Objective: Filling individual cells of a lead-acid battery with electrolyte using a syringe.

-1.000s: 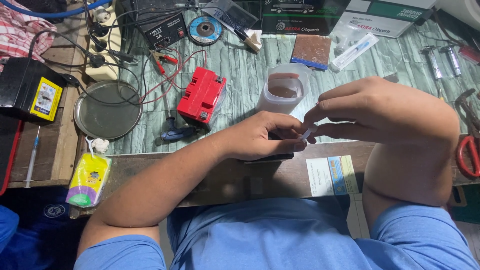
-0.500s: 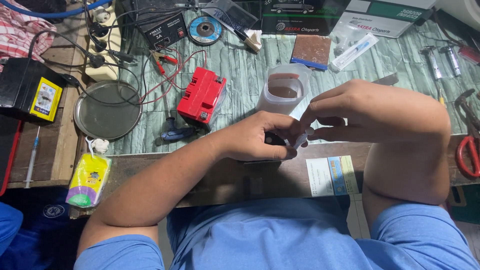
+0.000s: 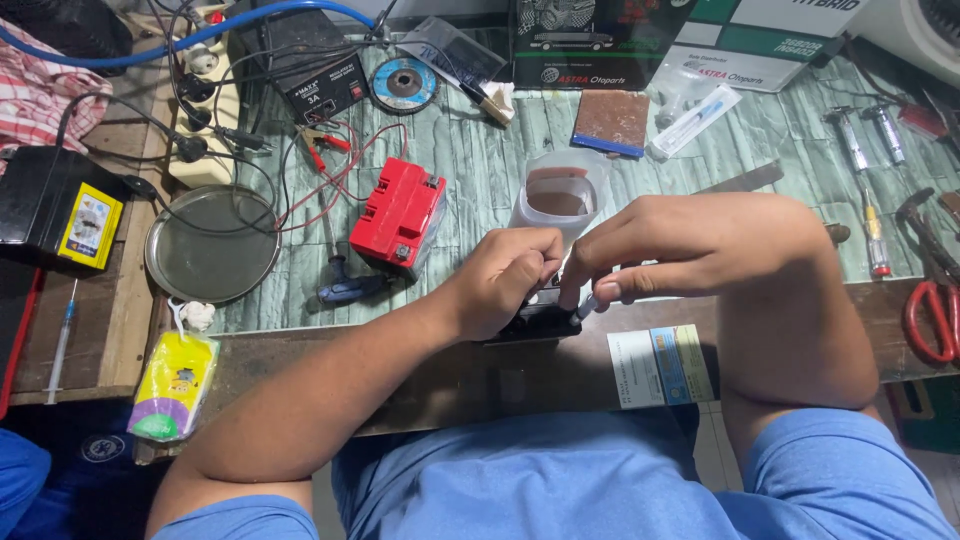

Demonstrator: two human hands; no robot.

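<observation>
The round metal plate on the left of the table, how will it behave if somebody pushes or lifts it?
The round metal plate looks thin and shallow, so it is probably light and stiff. It lies flat, so a push would likely slide it rather than tip it. Its shiny surface may be slippery, and the wires beside it could catch.

black block: mostly hidden under hands | scissors: cut off

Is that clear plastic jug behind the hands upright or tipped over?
Upright: the clear plastic jug stands on the table, its open mouth facing up at the camera.

Both hands together, fingers pinched
</observation>
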